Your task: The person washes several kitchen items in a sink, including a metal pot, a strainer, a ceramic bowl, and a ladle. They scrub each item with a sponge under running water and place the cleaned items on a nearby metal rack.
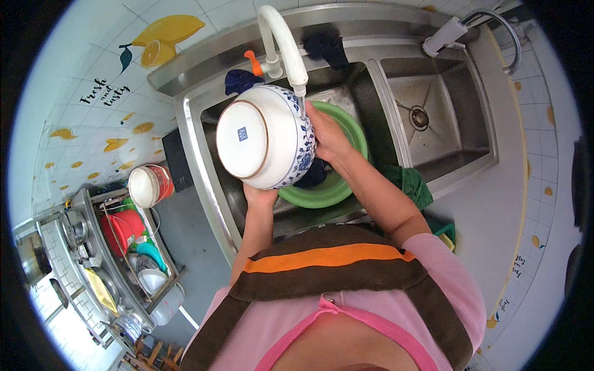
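Observation:
A large white porcelain bowl [278,139] with blue floral decoration is held tilted on its side, its foot ring and base mark facing up and to the left. My right hand [329,134] grips its right side. My left hand [261,195] supports it from below, its fingers hidden by the bowl. Water runs from the white swan-neck faucet [285,44] onto the bowl's upper right side. Beneath, a green plastic basin [359,139] sits in the left sink compartment [385,125], with a dark cloth [312,175] partly visible in it.
An orange faucet handle [253,62] stands behind the bowl. Dark cloths [327,48] lie on the sink's back ledge. To the right is a second steel compartment [438,134] with a drain. A green cloth [408,185] hangs over the front edge. A rack [95,236] holds pots and buckets at left.

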A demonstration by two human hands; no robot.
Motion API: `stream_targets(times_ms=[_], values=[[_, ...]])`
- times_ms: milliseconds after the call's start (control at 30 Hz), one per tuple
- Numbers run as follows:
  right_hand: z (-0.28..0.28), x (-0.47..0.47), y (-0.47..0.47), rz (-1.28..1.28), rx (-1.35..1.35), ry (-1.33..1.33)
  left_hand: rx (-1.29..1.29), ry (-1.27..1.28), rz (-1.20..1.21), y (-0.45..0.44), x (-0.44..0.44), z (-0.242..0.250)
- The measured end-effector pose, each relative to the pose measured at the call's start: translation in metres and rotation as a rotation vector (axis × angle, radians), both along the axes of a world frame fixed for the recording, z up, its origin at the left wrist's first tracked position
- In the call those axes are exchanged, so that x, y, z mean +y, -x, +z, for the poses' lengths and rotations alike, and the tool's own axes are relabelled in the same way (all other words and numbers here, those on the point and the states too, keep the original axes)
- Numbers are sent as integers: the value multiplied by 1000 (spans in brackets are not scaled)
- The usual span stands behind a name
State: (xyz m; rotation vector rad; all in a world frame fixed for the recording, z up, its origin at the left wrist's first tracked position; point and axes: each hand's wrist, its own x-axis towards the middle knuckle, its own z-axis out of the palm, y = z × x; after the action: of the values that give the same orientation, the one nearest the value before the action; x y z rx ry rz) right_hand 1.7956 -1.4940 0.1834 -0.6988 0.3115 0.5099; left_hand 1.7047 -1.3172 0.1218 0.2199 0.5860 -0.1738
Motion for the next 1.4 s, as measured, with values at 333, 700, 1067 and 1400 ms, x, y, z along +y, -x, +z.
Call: stream_targets(times_ms=[333,700,1067,1400], values=[[-59,-13,1,-409,350,-145,117,-99,83,-29,-5,24],[-67,-113,-3,-545,136,-51,24,-61,-151,-78,-82,19],[-38,-77,51,-334,95,2,-97,-153,-81,-31,-49,-34],[-9,-102,84,196,54,388,-393,-1464,-418,-52,-14,67]])
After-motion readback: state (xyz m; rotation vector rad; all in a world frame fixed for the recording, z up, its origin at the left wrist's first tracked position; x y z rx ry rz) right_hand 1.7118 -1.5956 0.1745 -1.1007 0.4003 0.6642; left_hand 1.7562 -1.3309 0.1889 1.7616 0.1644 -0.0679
